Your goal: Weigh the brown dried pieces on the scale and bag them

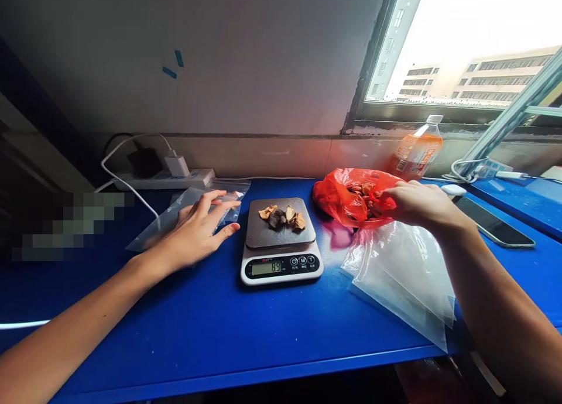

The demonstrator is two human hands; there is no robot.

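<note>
A kitchen scale (281,262) with a dark weighing plate stands in the middle, its display reading 8.9. Several dried slices (288,215), pale, tan and dark brown, lie on the plate. Left of the scale, my left hand (199,225) is open, fingers spread, over clear zip bags (164,225); whether it touches them is unclear. My right hand (417,202) is closed at the right rim of a red plastic bag (329,196), its fingertips partly hidden by the plastic. Reddish-brown dried pieces (363,192) show in the bag's mouth. More clear plastic bags (404,275) lie under my right forearm.
A power strip (199,177) with a white charger (177,165) and cables lies along the wall. A drink bottle (419,149) stands behind the red bag. A phone (494,221) lies at the right, near a metal frame (513,114). The blue table's front edge (263,373) is close.
</note>
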